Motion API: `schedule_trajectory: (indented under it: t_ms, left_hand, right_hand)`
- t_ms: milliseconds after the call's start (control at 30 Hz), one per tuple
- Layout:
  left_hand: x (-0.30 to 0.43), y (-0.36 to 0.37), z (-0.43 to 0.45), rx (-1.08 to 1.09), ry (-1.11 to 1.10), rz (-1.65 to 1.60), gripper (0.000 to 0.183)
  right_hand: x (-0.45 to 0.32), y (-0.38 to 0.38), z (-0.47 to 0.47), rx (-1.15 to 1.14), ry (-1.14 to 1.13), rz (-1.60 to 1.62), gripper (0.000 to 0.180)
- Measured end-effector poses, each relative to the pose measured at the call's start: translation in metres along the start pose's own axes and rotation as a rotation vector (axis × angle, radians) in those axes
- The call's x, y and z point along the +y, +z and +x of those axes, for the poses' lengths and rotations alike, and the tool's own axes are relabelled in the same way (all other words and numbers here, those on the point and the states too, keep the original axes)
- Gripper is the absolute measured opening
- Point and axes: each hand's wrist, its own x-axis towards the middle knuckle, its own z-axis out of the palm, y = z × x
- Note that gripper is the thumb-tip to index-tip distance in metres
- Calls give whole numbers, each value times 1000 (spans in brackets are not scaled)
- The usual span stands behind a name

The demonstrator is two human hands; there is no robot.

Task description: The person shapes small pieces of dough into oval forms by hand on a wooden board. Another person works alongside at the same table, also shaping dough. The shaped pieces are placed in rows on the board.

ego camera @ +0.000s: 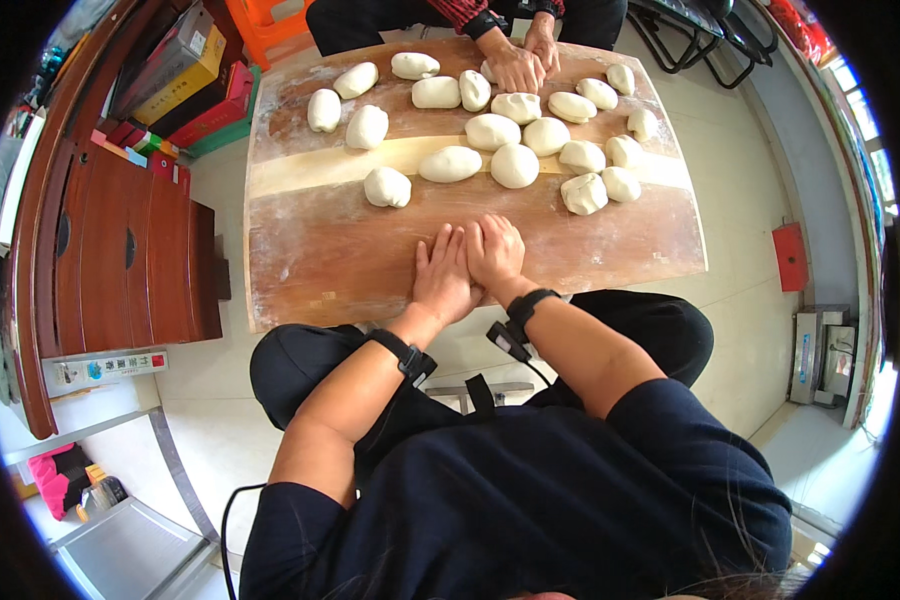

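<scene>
Both my hands press down at the near edge of a floured wooden board. My left hand lies flat with its fingers stretched forward. Against it, my right hand is bent, its fingers curled. Whether dough lies under them is hidden. Just beyond my hands sit several pale dough pieces, among them a round one, an oval one, a lumpy one at the left and a creased one at the right. Each wrist wears a black strap.
Across the board, another person's hands press on dough. A wooden drawer cabinet stands at the left, below stacked boxes. An orange plastic stool is at the back left, a black-framed chair at the back right. A red box is by the right wall.
</scene>
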Motion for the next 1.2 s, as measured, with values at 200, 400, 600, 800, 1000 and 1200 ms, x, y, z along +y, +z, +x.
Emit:
schedule_trajectory:
  t_ms: [200, 400, 600, 800, 1000, 1200]
  left_hand:
    - [-9, -27, 7, -12, -147, 19, 108]
    - [7, -13, -7, 54, 103, -74, 85]
    - [8, -1, -4, -23, 110, 35, 87]
    - [-4, -18, 12, -31, -65, 47, 99]
    - [6, -13, -2, 62, -25, -137, 82]
    - [18, -5, -13, -59, 164, 15, 77]
  right_hand:
    - [-1, 21, 48, -176, 507, -37, 45]
    - [-15, -25, 22, -258, 585, 323, 54]
    - [-1, -24, -7, -24, -8, 118, 18]
    - [24, 19, 47, -20, 113, 18, 23]
    - [-7, -11, 31, -331, 510, 341, 55]
    - [-3, -41, -21, -107, -155, 123, 20]
